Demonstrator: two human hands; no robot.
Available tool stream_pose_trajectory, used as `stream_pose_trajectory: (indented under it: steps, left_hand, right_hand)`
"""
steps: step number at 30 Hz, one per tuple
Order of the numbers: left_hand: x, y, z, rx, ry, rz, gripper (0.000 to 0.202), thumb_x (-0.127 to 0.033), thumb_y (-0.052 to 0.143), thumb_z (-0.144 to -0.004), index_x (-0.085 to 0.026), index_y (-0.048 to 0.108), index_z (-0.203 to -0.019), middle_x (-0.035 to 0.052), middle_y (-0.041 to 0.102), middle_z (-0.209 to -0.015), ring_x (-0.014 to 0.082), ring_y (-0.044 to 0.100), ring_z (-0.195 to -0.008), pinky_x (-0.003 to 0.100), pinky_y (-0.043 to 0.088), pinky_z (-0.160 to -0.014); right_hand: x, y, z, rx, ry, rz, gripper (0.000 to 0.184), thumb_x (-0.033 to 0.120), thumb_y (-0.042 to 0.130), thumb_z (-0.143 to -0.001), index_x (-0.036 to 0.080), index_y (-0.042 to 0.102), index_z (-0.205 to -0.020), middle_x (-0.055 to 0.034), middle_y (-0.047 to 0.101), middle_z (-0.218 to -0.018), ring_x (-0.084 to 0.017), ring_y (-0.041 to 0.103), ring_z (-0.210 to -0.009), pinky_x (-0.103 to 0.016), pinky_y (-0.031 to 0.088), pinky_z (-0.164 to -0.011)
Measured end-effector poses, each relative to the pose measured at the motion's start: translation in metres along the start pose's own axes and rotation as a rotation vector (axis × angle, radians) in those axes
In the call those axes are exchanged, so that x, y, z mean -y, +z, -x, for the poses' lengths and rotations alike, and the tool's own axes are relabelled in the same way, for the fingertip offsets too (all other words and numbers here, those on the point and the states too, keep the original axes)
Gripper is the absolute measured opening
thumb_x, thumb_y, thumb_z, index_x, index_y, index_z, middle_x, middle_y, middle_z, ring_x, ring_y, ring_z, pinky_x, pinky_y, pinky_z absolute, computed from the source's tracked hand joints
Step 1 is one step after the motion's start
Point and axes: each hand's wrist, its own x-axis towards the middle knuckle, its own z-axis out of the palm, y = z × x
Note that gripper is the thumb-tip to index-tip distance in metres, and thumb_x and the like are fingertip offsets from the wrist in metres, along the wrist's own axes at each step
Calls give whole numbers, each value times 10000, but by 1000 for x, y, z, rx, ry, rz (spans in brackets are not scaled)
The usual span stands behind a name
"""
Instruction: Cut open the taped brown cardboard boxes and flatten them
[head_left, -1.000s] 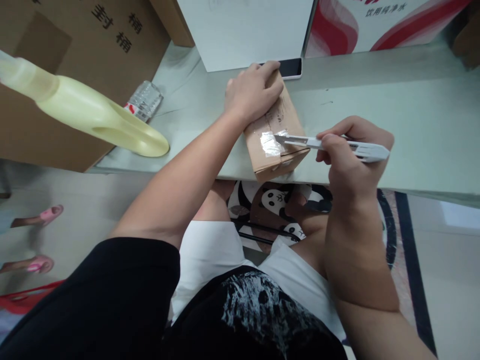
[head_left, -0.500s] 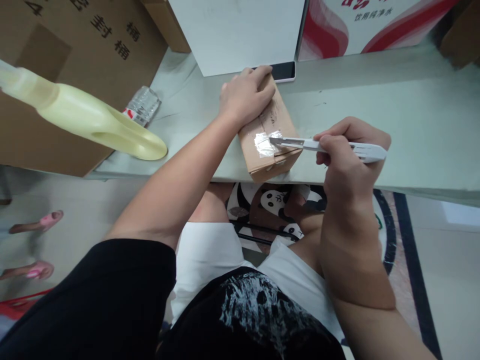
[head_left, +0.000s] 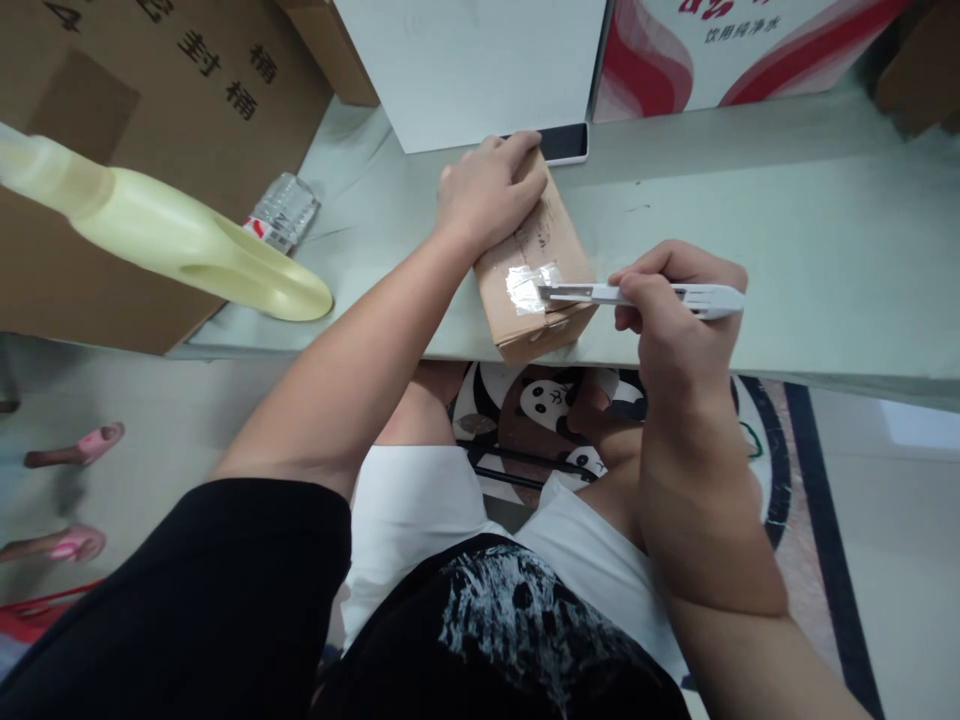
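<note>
A small brown cardboard box [head_left: 559, 225] sits at an angle near the table's front edge. My left hand [head_left: 491, 190] lies over its far end, fingers curled over the top and far edge, gripping it. Shiny clear tape [head_left: 527, 290] crosses the box's near end. In my right hand [head_left: 679, 300] is a white utility knife [head_left: 709, 300], pointing left with its blade out. The blade tip touches or hovers just over the tape; I cannot tell which.
A phone [head_left: 566, 143] lies behind the box, against a white carton [head_left: 480, 70]. To the left are a clear plastic bottle [head_left: 285, 212], a pale yellow bottle [head_left: 187, 235] and a large carton [head_left: 150, 190]. A red-and-white carton [head_left: 720, 60] stands at the back right.
My right hand has shifted left and slightly down with the knife, and the knife lies more level. My left hand and the box have stayed put.
</note>
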Motion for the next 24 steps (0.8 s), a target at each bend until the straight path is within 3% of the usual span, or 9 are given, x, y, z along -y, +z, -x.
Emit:
stream_pose_trajectory:
  steps: [10, 15, 20, 24]
  left_hand:
    - [2, 9, -20, 6, -123, 114, 535, -220, 553, -963, -357, 542, -1479, 24, 571, -1457, 328, 490, -1314, 554, 288, -1132]
    - [4, 8, -21, -70, -156, 395, 488, -126, 756, -822, -335, 702, -1259, 29, 653, -1280, 339, 510, -1260, 603, 196, -1230]
    - [3, 9, -21, -72, -130, 331, 497, -141, 706, -860, -289, 673, -1334, 33, 649, -1260, 356, 527, -1313, 626, 208, -1234]
    - [3, 8, -20, -83, -132, 334, 491, -129, 704, -847, -292, 687, -1310, 28, 659, -1243, 348, 545, -1292, 640, 215, -1238]
  right_hand:
    - [10, -11, 3, -69, -92, 28, 230, 77, 605, -741, 232, 606, -571, 63, 510, -488, -95, 408, -426, -274, 288, -452]
    - [11, -10, 3, -53, -62, 39, 230, 97, 591, -743, 234, 595, -558, 52, 518, -481, -104, 434, -432, -278, 309, -459]
    - [15, -6, 3, 27, 15, 48, 179, 102, 597, -725, 205, 628, -582, 49, 530, -489, -92, 415, -449, -267, 263, -447]
    - [18, -10, 5, -1, -60, 66, 195, 81, 601, -743, 213, 631, -602, 48, 526, -502, -94, 426, -448, -277, 270, -448]
